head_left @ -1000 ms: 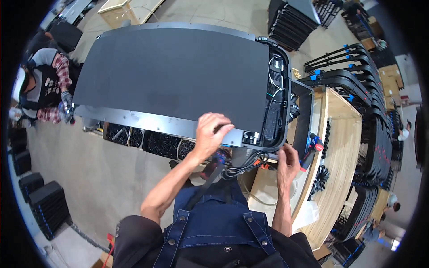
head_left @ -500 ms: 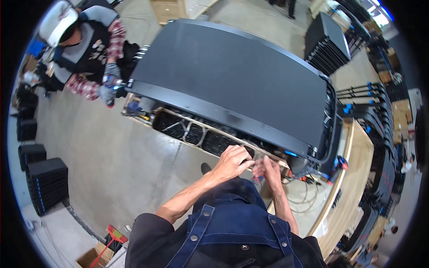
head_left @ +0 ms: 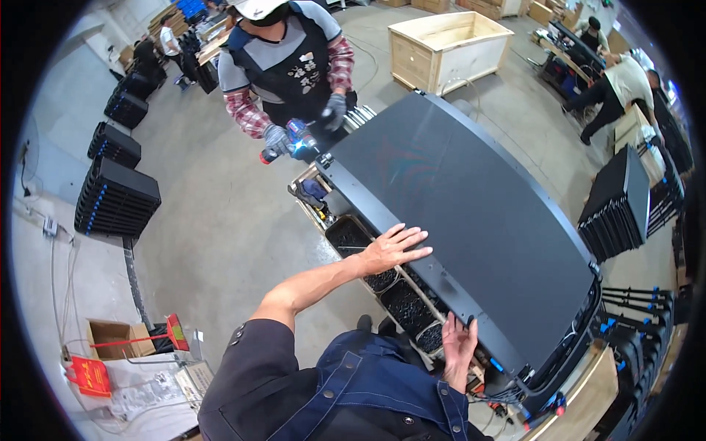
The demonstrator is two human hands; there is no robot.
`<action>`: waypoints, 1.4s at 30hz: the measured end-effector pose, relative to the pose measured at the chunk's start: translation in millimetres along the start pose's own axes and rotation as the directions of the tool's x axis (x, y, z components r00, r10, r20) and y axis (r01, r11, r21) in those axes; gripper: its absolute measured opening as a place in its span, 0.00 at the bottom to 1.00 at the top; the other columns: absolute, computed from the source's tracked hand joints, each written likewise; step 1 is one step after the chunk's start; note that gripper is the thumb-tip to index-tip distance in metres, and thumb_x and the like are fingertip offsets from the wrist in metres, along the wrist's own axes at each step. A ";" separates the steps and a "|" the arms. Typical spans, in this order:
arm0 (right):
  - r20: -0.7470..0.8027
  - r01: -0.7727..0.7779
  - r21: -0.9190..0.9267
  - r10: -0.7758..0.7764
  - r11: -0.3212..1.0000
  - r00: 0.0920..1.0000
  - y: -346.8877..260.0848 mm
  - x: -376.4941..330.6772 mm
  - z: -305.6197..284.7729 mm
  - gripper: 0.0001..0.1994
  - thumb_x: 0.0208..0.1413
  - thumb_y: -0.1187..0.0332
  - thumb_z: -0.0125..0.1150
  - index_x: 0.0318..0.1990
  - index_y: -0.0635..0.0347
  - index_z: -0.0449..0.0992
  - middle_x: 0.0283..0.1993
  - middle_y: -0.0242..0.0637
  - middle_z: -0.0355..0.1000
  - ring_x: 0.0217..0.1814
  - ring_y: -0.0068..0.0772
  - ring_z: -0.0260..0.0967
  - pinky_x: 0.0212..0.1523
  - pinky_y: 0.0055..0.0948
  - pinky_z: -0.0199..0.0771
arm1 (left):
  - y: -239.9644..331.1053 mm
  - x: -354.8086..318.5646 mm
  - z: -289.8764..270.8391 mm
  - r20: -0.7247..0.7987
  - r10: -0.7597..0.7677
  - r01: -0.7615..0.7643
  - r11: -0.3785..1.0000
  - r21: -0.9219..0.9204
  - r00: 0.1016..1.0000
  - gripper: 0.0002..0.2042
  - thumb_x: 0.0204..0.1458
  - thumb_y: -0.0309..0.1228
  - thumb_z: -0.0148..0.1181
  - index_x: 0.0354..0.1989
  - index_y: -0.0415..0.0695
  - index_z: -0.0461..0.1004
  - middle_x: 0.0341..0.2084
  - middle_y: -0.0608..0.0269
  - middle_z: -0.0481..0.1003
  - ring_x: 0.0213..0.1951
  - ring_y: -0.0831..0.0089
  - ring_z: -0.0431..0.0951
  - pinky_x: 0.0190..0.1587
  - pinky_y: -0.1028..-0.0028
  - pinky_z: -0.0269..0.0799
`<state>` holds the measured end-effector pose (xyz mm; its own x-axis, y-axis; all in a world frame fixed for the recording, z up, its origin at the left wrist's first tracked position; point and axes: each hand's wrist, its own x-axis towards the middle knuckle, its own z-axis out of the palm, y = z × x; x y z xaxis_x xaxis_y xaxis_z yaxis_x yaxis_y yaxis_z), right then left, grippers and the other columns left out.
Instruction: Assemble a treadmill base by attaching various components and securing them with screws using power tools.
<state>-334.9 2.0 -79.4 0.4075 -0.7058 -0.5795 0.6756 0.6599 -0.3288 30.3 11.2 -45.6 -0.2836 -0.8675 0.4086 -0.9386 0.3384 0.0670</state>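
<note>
Grey concrete workshop floor point(head_left: 220, 220) is seen all around a large flat black panel point(head_left: 471, 213), which is taken as the landmark. Fingers of the left hand point(head_left: 390, 250) are spread wide and laid flat on the near long edge of the panel, palm down, nothing gripped. Fingers of the right hand point(head_left: 457, 345) are curled loosely at the same near edge, closer to the panel's right end; whether anything is pinched cannot be told. Under the near edge of the panel, open black bins point(head_left: 382, 279) of small dark parts are seen, set in a row. At the panel's right end, bundled cables with blue and red connectors point(head_left: 548, 404) are visible beside a wooden bench top point(head_left: 596, 389). At the far left corner of the panel, a co-worker in gloves is standing with a blue and red power driver point(head_left: 290, 143) held to that corner. Beyond the panel's far edge a wooden crate point(head_left: 448, 44) is noted. Stacks of black cases point(head_left: 114, 198) are recorded well apart from the panel, across the floor to its left, and more black panels point(head_left: 618, 213) are stacked off its right end.
</note>
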 end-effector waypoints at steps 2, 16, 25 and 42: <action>0.047 -0.025 0.008 0.025 1.000 0.999 3.1 -2.4 -2.6 0.18 0.60 0.58 0.69 0.55 0.52 0.79 0.55 0.39 0.79 0.61 0.46 0.75 0.55 0.44 0.80 | 1.5 -4.5 -2.5 0.000 -0.004 0.004 1.000 0.003 1.000 0.31 0.56 0.27 0.53 0.71 0.64 0.66 0.69 0.59 0.66 0.68 0.63 0.67 0.70 0.54 0.60; 0.103 0.216 -0.128 -0.204 0.968 0.974 -13.9 -99.8 59.1 0.17 0.67 0.56 0.61 0.53 0.58 0.78 0.54 0.46 0.79 0.60 0.56 0.76 0.42 0.39 0.86 | -20.7 41.8 -121.5 -0.115 0.340 -0.339 0.940 0.027 0.933 0.27 0.44 0.32 0.64 0.58 0.48 0.77 0.54 0.54 0.77 0.55 0.57 0.77 0.56 0.57 0.74; 0.536 0.907 -0.278 -0.732 0.317 0.420 -115.0 -186.1 249.9 0.36 0.63 0.47 0.57 0.65 0.73 0.64 0.44 0.54 0.79 0.43 0.50 0.82 0.37 0.37 0.83 | -18.1 244.5 -345.4 -0.307 0.486 -0.534 0.840 -0.095 0.819 0.25 0.36 0.30 0.77 0.48 0.43 0.81 0.36 0.58 0.81 0.35 0.60 0.83 0.36 0.67 0.80; -0.093 0.147 -0.973 -0.883 0.179 0.459 -74.8 151.1 -20.3 0.22 0.61 0.54 0.64 0.55 0.61 0.76 0.51 0.42 0.79 0.48 0.41 0.79 0.49 0.41 0.80 | -67.2 553.4 -126.6 0.174 0.305 -0.295 0.952 -0.082 0.936 0.27 0.65 0.52 0.46 0.33 0.38 0.77 0.30 0.38 0.77 0.38 0.37 0.77 0.42 0.49 0.71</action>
<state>-336.3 -148.7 -157.5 -0.4669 -0.8832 -0.0449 -0.4167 0.2645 -0.8697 -38.7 -445.5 291.2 -0.5863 -0.7724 0.2442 -0.7937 0.6081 0.0178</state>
